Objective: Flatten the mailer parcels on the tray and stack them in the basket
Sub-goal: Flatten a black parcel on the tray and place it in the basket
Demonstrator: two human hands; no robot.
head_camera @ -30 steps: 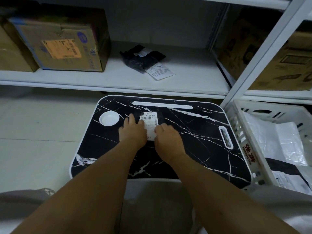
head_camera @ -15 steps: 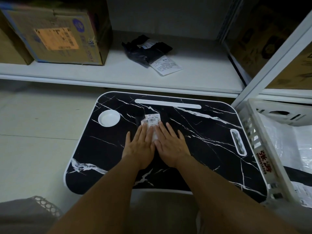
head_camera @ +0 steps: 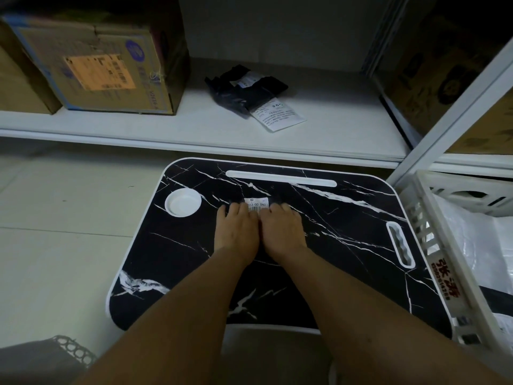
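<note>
Shelf [head_camera: 333, 129] behind tray [head_camera: 347, 245]: cardboard box [head_camera: 105, 70], crumpled black mailer [head_camera: 244, 90].

A mailer parcel [head_camera: 256, 204] is pressed onto the middle of the tray [head_camera: 347, 245] by the left hand [head_camera: 237, 230] and right hand [head_camera: 283, 232], set side by side. The basket [head_camera: 433, 245] is placed right of the tray, a shelf [head_camera: 166, 126] behind it.

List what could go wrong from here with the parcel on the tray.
1. The black mailer parcel barely shows against the dark tray, so a corner might stay folded unnoticed.
2. Both hands, left hand and right hand, cover it; lifting them may let it spring back.
</note>
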